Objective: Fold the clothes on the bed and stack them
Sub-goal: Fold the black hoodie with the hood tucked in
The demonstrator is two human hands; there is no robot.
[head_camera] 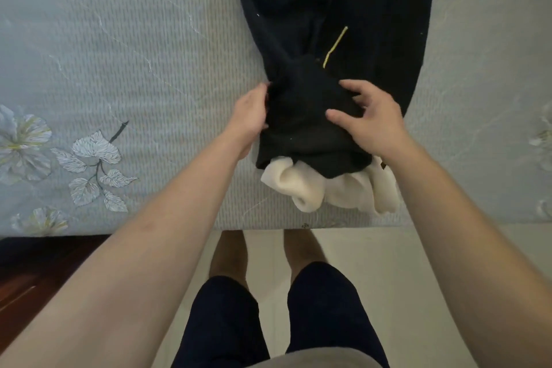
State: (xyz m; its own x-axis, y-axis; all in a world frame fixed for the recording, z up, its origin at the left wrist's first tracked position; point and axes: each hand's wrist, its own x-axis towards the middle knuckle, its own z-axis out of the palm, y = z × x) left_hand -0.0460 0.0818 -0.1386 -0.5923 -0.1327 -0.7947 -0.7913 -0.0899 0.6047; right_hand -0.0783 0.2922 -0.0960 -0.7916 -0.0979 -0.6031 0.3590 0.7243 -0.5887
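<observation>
Closest in, dark shorts (227, 323) and bare legs over a pale floor (388, 278), dark wood (35, 272) off to the left below the bed edge. Up onto the bed (149, 69) now, pale blue-grey cover with a leaf print (92, 164) near the left corner. Right at the near edge, a cream lining (313, 191) spilling out in soft rolls from under the dark garment (298, 128). Just beyond that, the garment's near end bunched into a hump between both hands. Left hand (249, 116) pressed against the left side of the hump, fingertips buried behind the cloth, so cannot tell whether clenched on it or only pushing. Right hand (369, 122) laid on top from the right, fingers spread and loosely bent, thumb flat on the fabric, nothing pinched, grip released. Further out, a thin yellow stripe (336, 46) slanting across the dark cloth, and the rest of the garment stretched long up the bed, running out past the top of the view
</observation>
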